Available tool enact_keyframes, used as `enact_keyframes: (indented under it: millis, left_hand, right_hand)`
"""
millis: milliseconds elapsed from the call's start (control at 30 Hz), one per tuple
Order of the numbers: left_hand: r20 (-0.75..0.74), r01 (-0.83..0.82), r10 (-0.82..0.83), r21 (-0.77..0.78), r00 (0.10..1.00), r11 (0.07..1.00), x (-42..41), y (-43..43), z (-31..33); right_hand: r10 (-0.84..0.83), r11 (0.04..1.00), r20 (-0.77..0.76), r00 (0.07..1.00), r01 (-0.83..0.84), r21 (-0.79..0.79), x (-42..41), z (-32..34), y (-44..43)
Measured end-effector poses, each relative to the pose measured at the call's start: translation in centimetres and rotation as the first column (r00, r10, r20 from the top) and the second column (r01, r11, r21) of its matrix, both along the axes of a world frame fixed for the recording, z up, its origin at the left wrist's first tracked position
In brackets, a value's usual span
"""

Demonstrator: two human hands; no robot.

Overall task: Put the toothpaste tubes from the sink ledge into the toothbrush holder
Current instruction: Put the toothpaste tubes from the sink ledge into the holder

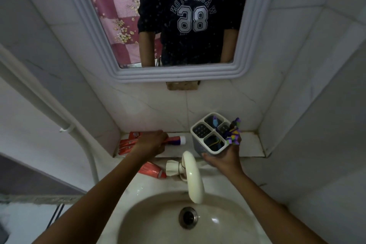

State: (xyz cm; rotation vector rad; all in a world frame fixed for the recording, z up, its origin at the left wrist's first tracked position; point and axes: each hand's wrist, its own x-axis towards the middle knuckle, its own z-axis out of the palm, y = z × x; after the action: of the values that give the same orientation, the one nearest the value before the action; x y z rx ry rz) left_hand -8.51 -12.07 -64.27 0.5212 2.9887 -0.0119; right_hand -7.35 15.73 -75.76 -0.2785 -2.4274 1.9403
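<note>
So the sink [138, 222] fills the bottom of the view, with a cream tap [193, 178] arching over the basin and a tiled ledge [251, 144] running along the wall behind it, under the mirror [111, 25].

The toothbrush holder [208, 134] is a white four-compartment caddy sitting on the ledge toward the right side, tipped a bit toward the person. The right hand [224, 159] has it gripped around the front lower corner, fingers wrapped round the side. A purple brush or two [233, 131] stick out of the near right compartment, right by those fingers.

Over to the left, the left hand [150, 142] is down on a red toothpaste tube with a purple band and white cap [178, 140] lying flat on the ledge, cap pointing at the holder. The fingers look curled over the body of the tube, but whether it's properly pinched or only being touched I can't tell from here. More red tubes [128, 144] lie stacked at the far left of the ledge, partly under that hand, and one more red tube [152, 170] lies lower down on the sink rim beside the tap handle.

I'd say this is the pickup of the first tube, nothing stowed yet. Next it needs lifting, turning upright and dropping into a free compartment while the other hand steadies the caddy
</note>
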Motion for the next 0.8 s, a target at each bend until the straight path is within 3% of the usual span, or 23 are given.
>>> enact_keyframes:
  millis: [200,267,367,633,733,800]
  left_hand:
    - [-0.273,0.05,0.004,0.19,0.962,0.981,0.0,0.4,7.7]
    - [-0.293,0.089,-0.024,0.211,0.956,0.974,-0.6,2.1,10.8]
    - [-0.248,0.131,-0.098,0.122,0.964,0.984,-2.3,5.9,13.3]
    - [-0.069,0.357,-0.367,-0.117,0.928,0.927,-7.6,12.9,11.6]
    - [-0.163,0.376,-0.378,-0.047,0.911,0.926,-7.8,14.0,11.0]
    - [-0.326,0.434,-0.4,0.038,0.857,0.9,-7.6,13.9,10.7]
  right_hand:
    - [0.01,0.995,-0.099,0.995,-0.02,-0.099,0.8,1.8,-0.6]
    - [0.0,0.992,-0.151,0.989,-0.019,-0.123,1.2,3.3,-1.1]
    - [-0.024,0.995,-0.222,0.975,0.002,-0.097,1.5,4.5,-1.4]
    - [-0.004,0.999,-0.18,0.984,-0.003,-0.038,1.1,2.9,-0.7]
    - [0.071,0.997,-0.08,0.994,-0.074,-0.038,1.3,1.9,-0.4]
    - [0.016,0.997,-0.145,0.989,-0.027,-0.076,1.2,2.4,-0.7]
